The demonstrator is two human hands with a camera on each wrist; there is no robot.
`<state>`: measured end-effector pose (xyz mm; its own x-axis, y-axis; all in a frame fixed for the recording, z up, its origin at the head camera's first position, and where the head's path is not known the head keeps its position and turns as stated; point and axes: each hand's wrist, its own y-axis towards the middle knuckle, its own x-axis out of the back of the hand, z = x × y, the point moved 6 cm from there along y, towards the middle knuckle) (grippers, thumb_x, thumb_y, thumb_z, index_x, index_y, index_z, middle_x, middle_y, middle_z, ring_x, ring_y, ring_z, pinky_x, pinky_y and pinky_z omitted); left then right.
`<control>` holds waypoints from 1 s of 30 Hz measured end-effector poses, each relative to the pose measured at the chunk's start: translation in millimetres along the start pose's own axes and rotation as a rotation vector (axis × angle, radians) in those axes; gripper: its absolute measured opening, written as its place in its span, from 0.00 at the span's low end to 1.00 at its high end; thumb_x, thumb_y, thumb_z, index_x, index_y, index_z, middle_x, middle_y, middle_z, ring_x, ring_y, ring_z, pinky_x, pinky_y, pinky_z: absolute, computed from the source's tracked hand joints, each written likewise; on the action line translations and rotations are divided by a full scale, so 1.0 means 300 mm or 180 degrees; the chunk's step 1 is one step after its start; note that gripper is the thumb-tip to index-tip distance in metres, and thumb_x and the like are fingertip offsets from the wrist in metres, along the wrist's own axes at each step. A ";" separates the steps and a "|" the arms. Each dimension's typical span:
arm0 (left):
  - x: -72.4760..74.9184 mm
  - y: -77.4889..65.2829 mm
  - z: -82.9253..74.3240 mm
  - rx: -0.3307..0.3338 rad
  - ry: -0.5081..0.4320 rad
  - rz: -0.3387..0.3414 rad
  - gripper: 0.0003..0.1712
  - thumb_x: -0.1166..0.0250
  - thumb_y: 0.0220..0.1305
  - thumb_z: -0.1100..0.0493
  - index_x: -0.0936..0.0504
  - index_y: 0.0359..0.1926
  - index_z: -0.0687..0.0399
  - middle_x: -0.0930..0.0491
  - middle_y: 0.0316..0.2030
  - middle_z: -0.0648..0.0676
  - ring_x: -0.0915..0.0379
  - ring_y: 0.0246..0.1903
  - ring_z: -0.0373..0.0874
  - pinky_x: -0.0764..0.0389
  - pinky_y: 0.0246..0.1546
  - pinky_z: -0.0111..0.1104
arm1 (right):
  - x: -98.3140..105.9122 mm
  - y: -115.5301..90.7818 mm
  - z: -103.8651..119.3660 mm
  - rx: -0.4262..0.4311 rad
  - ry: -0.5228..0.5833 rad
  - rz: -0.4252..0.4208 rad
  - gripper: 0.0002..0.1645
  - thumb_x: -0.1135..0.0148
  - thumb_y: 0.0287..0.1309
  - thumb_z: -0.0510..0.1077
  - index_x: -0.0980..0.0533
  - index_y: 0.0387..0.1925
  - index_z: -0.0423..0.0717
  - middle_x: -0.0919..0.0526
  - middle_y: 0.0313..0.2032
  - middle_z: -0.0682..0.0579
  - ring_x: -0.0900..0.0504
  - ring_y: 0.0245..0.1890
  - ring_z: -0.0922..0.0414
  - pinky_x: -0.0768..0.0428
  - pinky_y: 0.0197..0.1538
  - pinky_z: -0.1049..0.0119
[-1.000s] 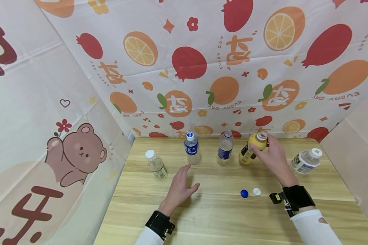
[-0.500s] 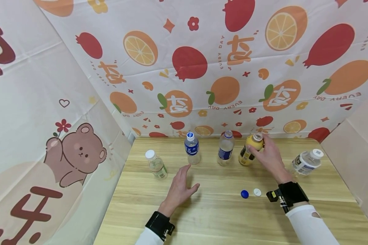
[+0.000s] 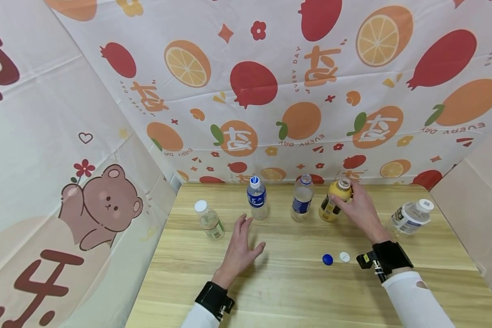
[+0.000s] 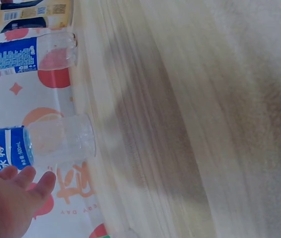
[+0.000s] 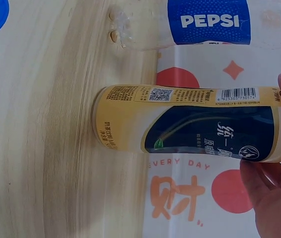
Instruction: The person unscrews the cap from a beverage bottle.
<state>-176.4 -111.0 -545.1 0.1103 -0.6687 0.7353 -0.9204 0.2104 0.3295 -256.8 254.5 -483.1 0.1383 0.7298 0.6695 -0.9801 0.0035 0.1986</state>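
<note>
My right hand (image 3: 361, 209) grips the upper part of a yellow milk tea bottle (image 3: 330, 210), which stands upright without a cap at the back of the table. In the right wrist view the bottle's dark label (image 5: 215, 131) faces the camera. My left hand (image 3: 238, 248) is held over the table, fingers spread and nothing in them. Closest to its fingertips is a capped water bottle with a blue label (image 3: 257, 200). Between the two hands stands an uncapped Pepsi bottle (image 3: 302, 200). A blue cap (image 3: 327, 259) and a white cap (image 3: 344, 257) lie in front of the bottles.
A clear bottle with a white cap (image 3: 210, 222) stands at the left. At the right is another white-capped clear bottle (image 3: 410, 217). A fruit-print cloth (image 3: 254, 136) hangs behind the wooden table (image 3: 295, 291).
The right hand has shifted slightly left, and the milk tea bottle has gone from tilted to upright. The left hand's fingers have moved slightly up and left.
</note>
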 end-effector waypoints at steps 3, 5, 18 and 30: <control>0.006 0.008 -0.002 0.0011 -0.0026 -0.0074 0.48 0.21 0.56 0.53 0.35 0.72 0.62 0.43 0.74 0.65 0.34 0.68 0.62 0.24 0.64 0.52 | 0.001 0.003 -0.001 -0.0022 0.0003 0.0029 0.47 0.33 0.68 0.56 0.40 0.72 0.29 0.27 0.58 0.27 0.24 0.56 0.32 0.25 0.56 0.34; 0.009 0.014 -0.003 0.0017 -0.0056 -0.0110 0.47 0.21 0.56 0.54 0.35 0.72 0.62 0.44 0.74 0.66 0.35 0.68 0.62 0.23 0.63 0.52 | 0.001 0.003 -0.005 -0.0046 0.0002 0.0047 0.48 0.32 0.68 0.57 0.40 0.72 0.29 0.27 0.58 0.27 0.25 0.57 0.32 0.25 0.56 0.34; 0.017 0.082 -0.002 0.0123 -0.0289 -0.0172 0.48 0.23 0.58 0.54 0.37 0.73 0.66 0.47 0.75 0.68 0.36 0.69 0.64 0.27 0.66 0.53 | 0.020 -0.014 -0.008 -0.0178 0.0038 0.0126 0.55 0.34 0.67 0.63 0.46 0.77 0.34 0.34 0.68 0.26 0.33 0.66 0.30 0.31 0.63 0.30; 0.084 0.218 -0.031 0.0144 -0.0155 -0.0375 0.50 0.24 0.59 0.53 0.40 0.74 0.67 0.49 0.77 0.69 0.45 0.74 0.66 0.34 0.71 0.55 | 0.095 -0.116 0.027 -0.0055 -0.0194 0.0026 0.56 0.37 0.70 0.62 0.53 0.81 0.38 0.46 0.75 0.26 0.43 0.72 0.26 0.40 0.65 0.24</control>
<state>-230.3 -107.2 -499.5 0.2014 -0.7209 0.6631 -0.9182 0.0967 0.3841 -217.6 269.6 -465.1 0.1381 0.6869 0.7135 -0.9835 0.0099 0.1808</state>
